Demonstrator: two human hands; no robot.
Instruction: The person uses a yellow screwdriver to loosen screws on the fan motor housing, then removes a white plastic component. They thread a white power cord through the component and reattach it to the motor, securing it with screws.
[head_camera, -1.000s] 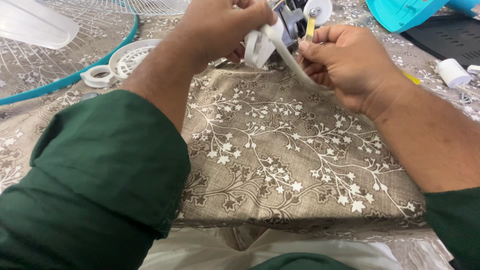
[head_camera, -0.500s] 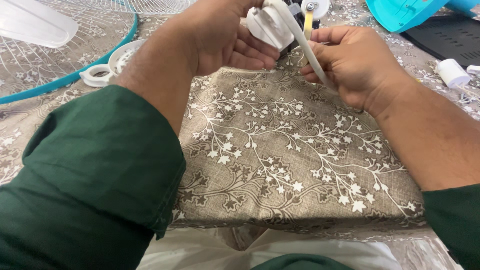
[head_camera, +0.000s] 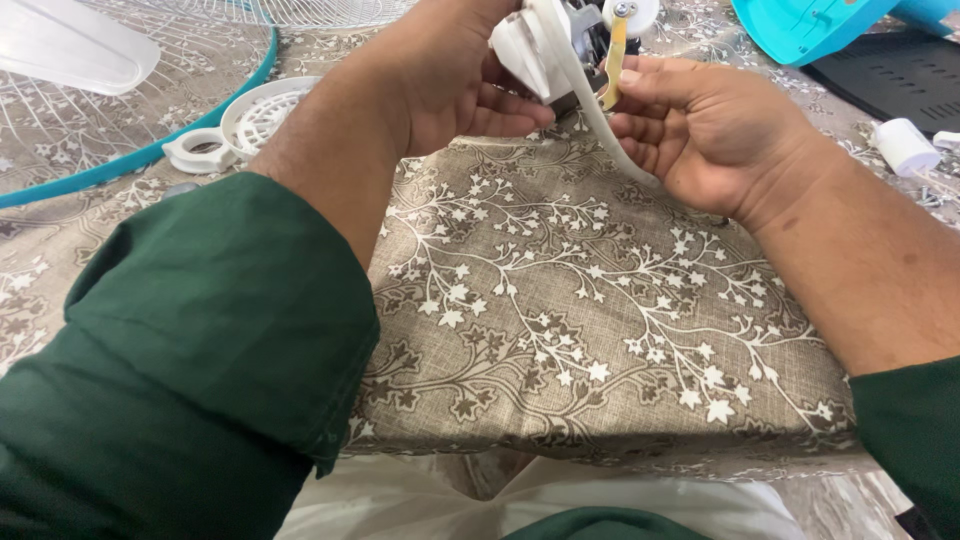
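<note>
My left hand (head_camera: 450, 85) grips a white plastic fan motor assembly (head_camera: 545, 45) near the top middle, above a cushion with a brown and white floral cover (head_camera: 590, 330). Dark metal parts and a small yellowish lever (head_camera: 612, 60) show on the assembly. A flat white cable (head_camera: 600, 130) hangs from it and runs down into my right hand (head_camera: 710, 130), whose fingers curl around the cable and touch the lever. Both forearms come out of rolled dark green sleeves.
A wire fan guard with a teal rim (head_camera: 120, 110) and a translucent fan blade (head_camera: 70, 45) lie at the upper left. Beside them sits a white round plastic part (head_camera: 250, 120). A teal fan housing (head_camera: 820, 25), a black panel (head_camera: 890, 85) and a white cap (head_camera: 905, 145) lie at the upper right.
Both hands have lifted the motor assembly slightly up and away. The white cable has shifted in my right hand, whose fingers now rest closer to the yellowish lever.
</note>
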